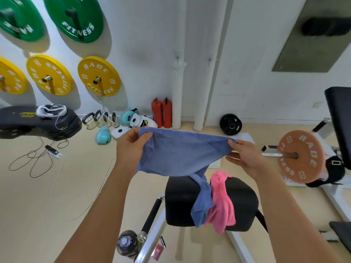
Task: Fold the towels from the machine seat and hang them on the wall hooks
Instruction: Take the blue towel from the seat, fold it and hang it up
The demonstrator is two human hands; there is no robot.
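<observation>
Blue towel: soft terry, stretched above the seat, one tail drooping.
Left hand: pinches its left corner.
Right hand: pinches its right corner.
Pink towel: crumpled on the black padded machine seat.

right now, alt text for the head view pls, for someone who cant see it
Two hands, left hand and right hand, hold a blue towel stretched out above a black machine seat, where a pink towel lies draped.
</observation>
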